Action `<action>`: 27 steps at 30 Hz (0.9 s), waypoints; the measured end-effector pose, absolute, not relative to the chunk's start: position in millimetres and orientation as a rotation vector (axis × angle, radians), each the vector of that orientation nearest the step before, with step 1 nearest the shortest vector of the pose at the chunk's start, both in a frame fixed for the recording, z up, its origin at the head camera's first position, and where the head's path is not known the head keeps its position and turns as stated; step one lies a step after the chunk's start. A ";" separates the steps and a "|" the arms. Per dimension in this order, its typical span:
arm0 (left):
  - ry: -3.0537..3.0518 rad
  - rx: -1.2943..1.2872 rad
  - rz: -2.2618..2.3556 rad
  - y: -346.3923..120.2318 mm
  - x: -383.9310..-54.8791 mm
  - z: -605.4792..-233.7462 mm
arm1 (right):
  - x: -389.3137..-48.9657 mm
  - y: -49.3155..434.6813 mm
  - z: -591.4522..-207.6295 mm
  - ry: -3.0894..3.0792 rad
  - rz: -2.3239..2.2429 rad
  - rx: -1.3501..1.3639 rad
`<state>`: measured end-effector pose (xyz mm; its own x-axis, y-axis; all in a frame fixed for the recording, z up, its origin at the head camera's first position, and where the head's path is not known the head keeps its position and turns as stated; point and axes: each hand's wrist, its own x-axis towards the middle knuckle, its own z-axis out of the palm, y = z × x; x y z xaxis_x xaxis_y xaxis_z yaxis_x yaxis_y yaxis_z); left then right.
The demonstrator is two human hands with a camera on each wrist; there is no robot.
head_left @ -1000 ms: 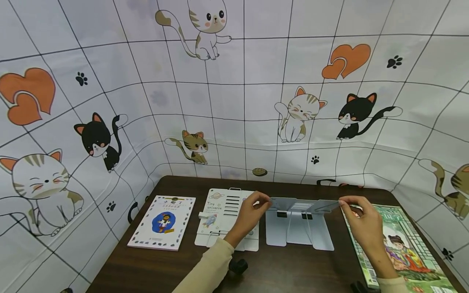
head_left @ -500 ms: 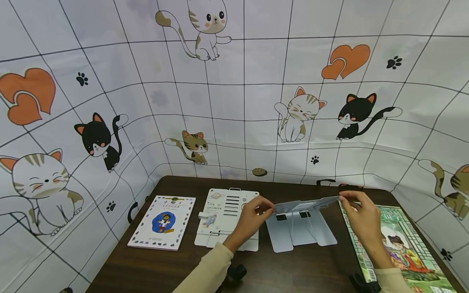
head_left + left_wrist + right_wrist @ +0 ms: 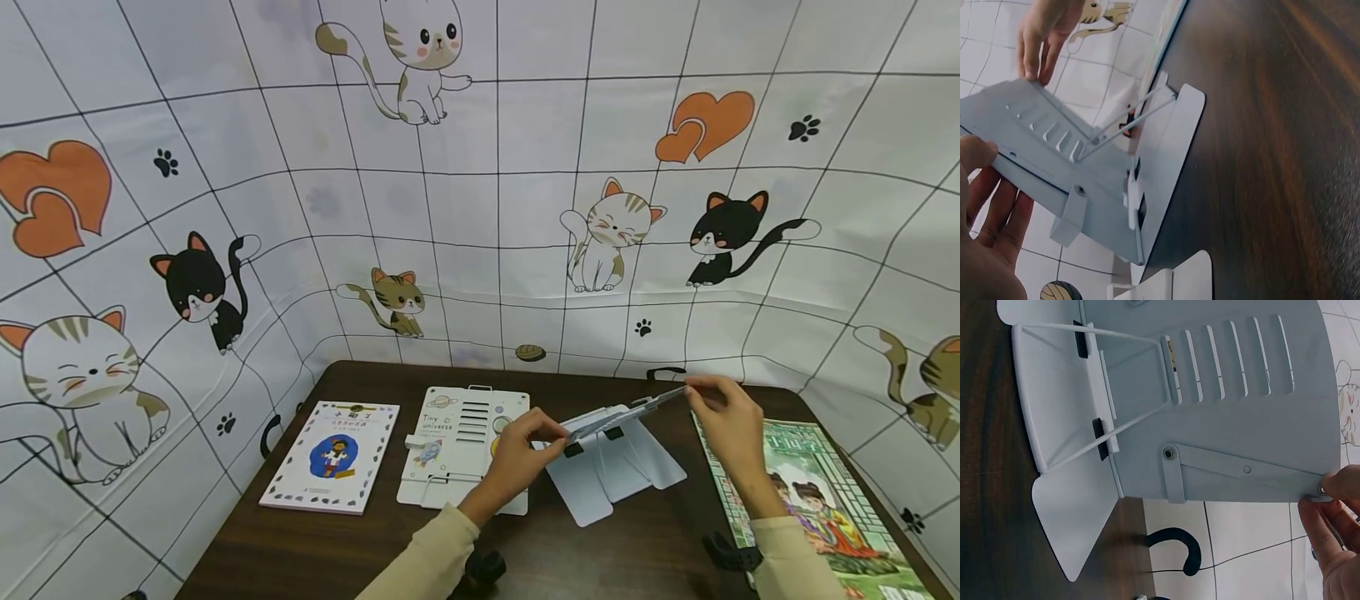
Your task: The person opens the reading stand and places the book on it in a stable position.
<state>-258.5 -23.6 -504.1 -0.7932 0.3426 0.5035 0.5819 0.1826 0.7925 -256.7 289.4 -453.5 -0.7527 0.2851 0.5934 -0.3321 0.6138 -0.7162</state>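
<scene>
In the head view, a white book [image 3: 330, 457] is seen at lower left, then a white stand [image 3: 450, 442]. At lower centre, a grey stand [image 3: 618, 467] is pinched at its left end by the left hand [image 3: 521, 454] and at its right by the right hand [image 3: 727, 425]; the stand has been turned since a second ago, its left end lowered in frame. By the right wrist view alone, its right-end riveted strip [image 3: 1244, 467] is revealed.

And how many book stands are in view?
2: the white book stand lies on the table beside the white book; the grey book stand is held by the left hand and right hand.
</scene>
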 end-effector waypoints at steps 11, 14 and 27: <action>-2.162 -0.899 -1.689 -8.7 -245.9 -504.8 | -277.7 285.5 -447.4 -2.191 1.142 0.021; -2.115 -0.919 -1.664 -3.2 -243.9 -508.9 | -283.3 286.2 -447.3 -2.210 1.133 0.024; -1.993 -1.055 -1.571 19.9 -222.4 -503.1 | -305.1 280.4 -444.7 -2.247 1.246 0.155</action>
<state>-222.4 19.9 -503.1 -0.6402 0.3160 0.7002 0.7546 0.0881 0.6502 -305.1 280.4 -444.7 -0.8364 0.1637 0.5232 -0.3571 0.5615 -0.7465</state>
